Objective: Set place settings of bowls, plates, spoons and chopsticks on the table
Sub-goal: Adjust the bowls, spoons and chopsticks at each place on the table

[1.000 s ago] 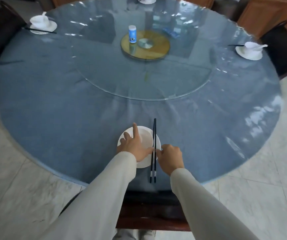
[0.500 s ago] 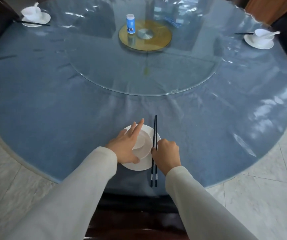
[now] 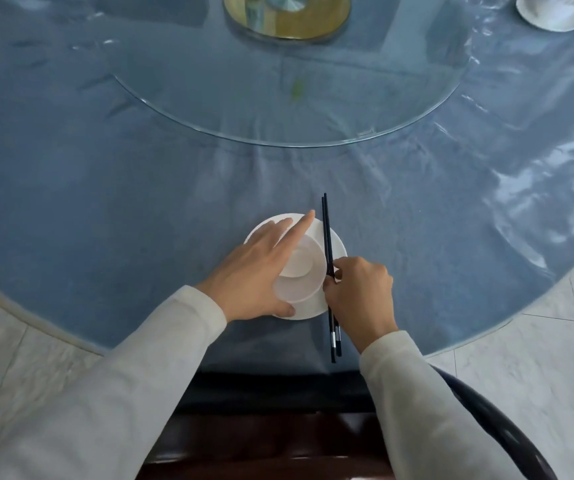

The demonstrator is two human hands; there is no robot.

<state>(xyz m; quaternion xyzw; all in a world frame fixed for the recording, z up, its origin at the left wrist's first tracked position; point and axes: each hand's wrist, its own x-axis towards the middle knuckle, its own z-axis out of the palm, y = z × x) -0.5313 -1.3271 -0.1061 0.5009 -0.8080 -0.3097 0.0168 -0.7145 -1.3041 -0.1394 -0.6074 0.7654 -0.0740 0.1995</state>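
We start with the round table (image 3: pixel 105 202), spread with a blue cloth under a wrinkled, shiny clear film. A large glass turntable (image 3: pixel 278 98) sits over its middle, with a gold disc (image 3: pixel 313 26) at the hub. The floor (image 3: pixel 538 358) around it is pale marbled tile. A dark wooden chair (image 3: pixel 261 441) stands tucked against the near edge, between our two pale sleeves.

Our left hand (image 3: pixel 254 271) is spread wide with the fingers straight. The palm lies against the left side of the bowl (image 3: pixel 301 271), the forefinger reaches across the far rim of the plate (image 3: pixel 336 244), and the thumb rests at the plate's near rim. It hides the left part of both dishes. Our right hand (image 3: pixel 361 296) is curled tight, with thumb and fingertips pinching the chopsticks (image 3: pixel 327 237) partway along their length, just beside the bowl's right rim.

The plate is white, round and smooth, near the table's edge in front of us. The smaller white bowl sits on it, toward the near left.

The chopsticks are thin, black and straight, lying close together. They cross the right part of the plate, with their tips pointing toward the turntable and their silver-banded ends near the table's edge. We cannot tell whether they rest on the plate or are lifted off it.

Another white setting (image 3: pixel 552 20) shows at the far right, cut off by the frame.
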